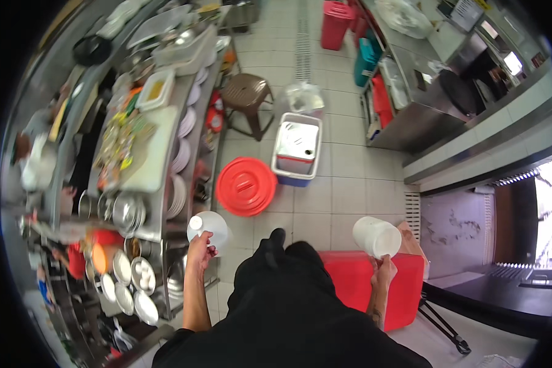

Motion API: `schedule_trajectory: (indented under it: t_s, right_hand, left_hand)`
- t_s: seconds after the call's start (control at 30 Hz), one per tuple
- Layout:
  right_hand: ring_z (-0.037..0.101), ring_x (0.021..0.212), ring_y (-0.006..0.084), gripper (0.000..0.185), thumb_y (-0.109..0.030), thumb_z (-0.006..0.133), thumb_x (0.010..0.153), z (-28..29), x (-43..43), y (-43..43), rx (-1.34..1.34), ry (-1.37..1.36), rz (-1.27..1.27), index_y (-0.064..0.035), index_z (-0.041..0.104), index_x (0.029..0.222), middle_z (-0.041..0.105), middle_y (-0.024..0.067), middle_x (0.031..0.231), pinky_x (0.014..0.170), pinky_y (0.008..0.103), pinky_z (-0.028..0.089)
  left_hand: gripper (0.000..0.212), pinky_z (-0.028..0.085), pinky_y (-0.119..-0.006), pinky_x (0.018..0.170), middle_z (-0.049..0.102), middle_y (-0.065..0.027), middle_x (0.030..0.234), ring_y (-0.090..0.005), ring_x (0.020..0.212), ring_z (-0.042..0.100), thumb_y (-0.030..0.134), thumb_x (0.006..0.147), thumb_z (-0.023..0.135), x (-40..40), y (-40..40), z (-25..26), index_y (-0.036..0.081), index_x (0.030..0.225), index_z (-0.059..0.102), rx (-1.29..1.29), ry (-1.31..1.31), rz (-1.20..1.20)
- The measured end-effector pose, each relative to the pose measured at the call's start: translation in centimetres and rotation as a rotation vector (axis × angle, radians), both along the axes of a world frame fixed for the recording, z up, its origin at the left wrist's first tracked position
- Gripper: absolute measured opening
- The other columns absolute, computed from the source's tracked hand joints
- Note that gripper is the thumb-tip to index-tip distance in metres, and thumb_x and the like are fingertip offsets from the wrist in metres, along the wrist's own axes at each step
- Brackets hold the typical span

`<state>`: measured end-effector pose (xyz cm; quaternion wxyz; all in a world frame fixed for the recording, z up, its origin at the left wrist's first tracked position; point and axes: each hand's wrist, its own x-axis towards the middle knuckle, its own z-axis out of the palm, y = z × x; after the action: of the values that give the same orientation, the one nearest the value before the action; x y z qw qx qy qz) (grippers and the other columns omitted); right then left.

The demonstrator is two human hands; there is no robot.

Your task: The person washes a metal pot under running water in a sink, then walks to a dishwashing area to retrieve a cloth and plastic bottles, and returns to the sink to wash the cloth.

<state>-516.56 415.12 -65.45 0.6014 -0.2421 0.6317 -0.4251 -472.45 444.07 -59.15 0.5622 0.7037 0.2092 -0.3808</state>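
My left hand [203,250] grips a translucent plastic jug [216,230] with a white cap, beside the steel table's edge. On the right, my right hand [382,267] holds a white plastic container [376,237] by its near end, above a red plastic bin [349,280]. How its fingers sit on the container is partly hidden. On the floor ahead is a round red lid [246,186], apart from both hands. Just past it stands a white-rimmed plastic tub [296,172] with a box inside.
A brown plastic stool [246,89] stands beside the left steel table, which carries a cutting board [154,156], bowls and food packets. Stacked plates [177,195] fill its lower shelf. A steel counter [407,129] lines the right. A folding stand's black leg [444,324] reaches across the floor.
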Motion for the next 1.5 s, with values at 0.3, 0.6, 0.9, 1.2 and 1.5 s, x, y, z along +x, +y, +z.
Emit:
schedule_trajectory:
  t_s: [0.3, 0.6, 0.9, 1.2, 1.5]
  right_hand:
    - [0.057, 0.071, 0.0245, 0.02, -0.01, 0.054, 0.085, -0.9, 10.6, -33.0, -0.082, 0.063, 0.108, 0.0091, 0.051, 0.08, 0.049, 0.0118, 0.077, 0.066, 0.0425, 0.058]
    - [0.061, 0.067, 0.0339, 0.029, -0.013, 0.052, 0.08, -2.3, 28.5, -66.3, 0.111, 0.026, 0.437, 0.013, 0.048, 0.093, 0.057, 0.0211, 0.078, 0.065, 0.0365, 0.058]
    - [0.061, 0.075, 0.0318, 0.026, -0.008, 0.05, 0.079, -3.8, 50.7, -96.1, 0.017, -0.153, 0.594, 0.0123, 0.051, 0.095, 0.058, 0.0202, 0.087, 0.067, 0.0401, 0.057]
    - [0.06, 0.067, 0.0298, 0.021, -0.012, 0.051, 0.084, -0.1, 74.5, -119.7, -0.027, -0.027, 0.567, 0.0092, 0.05, 0.088, 0.056, 0.0175, 0.086, 0.058, 0.0405, 0.057]
    - [0.058, 0.056, 0.0259, 0.014, -0.004, 0.051, 0.081, -3.8, 102.5, -140.8, 0.061, 0.021, 0.612, 0.008, 0.051, 0.073, 0.055, 0.0148, 0.073, 0.053, 0.0408, 0.058]
  left_hand:
    - [0.019, 0.045, -0.027, 0.047, 0.045, -0.0007, 0.074, -0.0111, 0.053, 0.047, 0.022, 0.082, 0.061, 12.9, -29.2, -0.5, 0.007, 0.088, 0.05, -0.249, 0.022, -0.111]
    - [0.027, 0.045, -0.029, 0.05, 0.043, -0.0011, 0.077, -0.0126, 0.057, 0.045, 0.025, 0.079, 0.063, 13.8, -54.2, -1.0, 0.005, 0.092, 0.051, -0.13, 0.106, 0.152]
    - [0.028, 0.045, -0.031, 0.047, 0.04, -0.0022, 0.072, -0.0131, 0.052, 0.041, 0.023, 0.075, 0.065, 23.3, -73.2, -6.7, 0.005, 0.084, 0.046, 0.001, 0.183, 0.553]
    - [0.022, 0.043, -0.032, 0.047, 0.042, -0.0019, 0.078, -0.012, 0.047, 0.038, 0.024, 0.078, 0.06, 46.2, -93.7, -1.3, 0.01, 0.086, 0.045, -0.179, 0.009, 0.685]
    - [0.019, 0.044, -0.03, 0.042, 0.047, -0.0021, 0.07, -0.0134, 0.046, 0.044, 0.023, 0.08, 0.06, 72.7, -118.0, -2.8, 0.01, 0.076, 0.047, -0.169, 0.016, 0.599]
